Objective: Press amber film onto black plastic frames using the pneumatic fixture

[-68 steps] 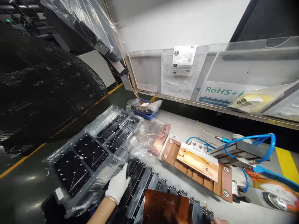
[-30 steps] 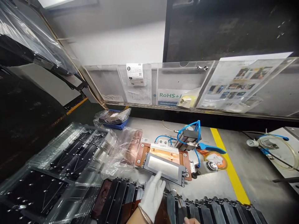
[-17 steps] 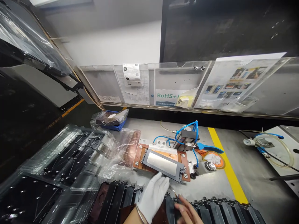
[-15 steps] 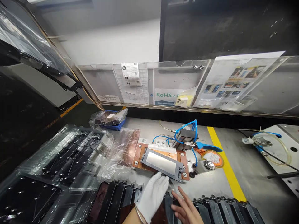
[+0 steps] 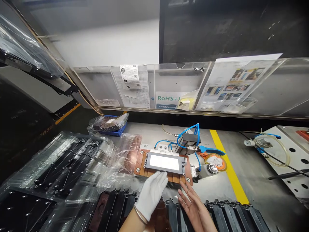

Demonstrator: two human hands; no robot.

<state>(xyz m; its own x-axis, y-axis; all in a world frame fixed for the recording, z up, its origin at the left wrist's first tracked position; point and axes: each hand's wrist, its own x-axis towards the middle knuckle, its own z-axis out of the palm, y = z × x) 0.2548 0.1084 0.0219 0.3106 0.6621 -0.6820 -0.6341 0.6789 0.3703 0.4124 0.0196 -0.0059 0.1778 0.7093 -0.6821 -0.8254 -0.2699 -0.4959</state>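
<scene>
My left hand (image 5: 151, 195), in a white glove, is stretched flat with its fingertips just below the front edge of a dark-framed plate with a bright white middle (image 5: 164, 162). That plate lies level on a copper-coloured fixture (image 5: 138, 171). Bare and with fingers extended, my right hand (image 5: 193, 206) is near the fixture's front right corner; neither hand holds anything. Beneath and beside the hands stands a row of dark narrow parts (image 5: 223, 214), partly hidden by them. A pneumatic clamp with blue tubes (image 5: 190, 141) is behind the plate.
Left are clear plastic trays of black parts (image 5: 70, 161), with crumpled plastic film (image 5: 111, 174) beside them. A blue bin (image 5: 114, 131) sits farther back. An orange tape roll (image 5: 220, 165) and a metal-topped bottle (image 5: 212, 169) stand right, near a yellow stripe (image 5: 231, 174).
The plate was slanted across the fixture with its right end nearer me; now it sits square on it. A strip of the fixture shows in front of it. The view has shifted slightly.
</scene>
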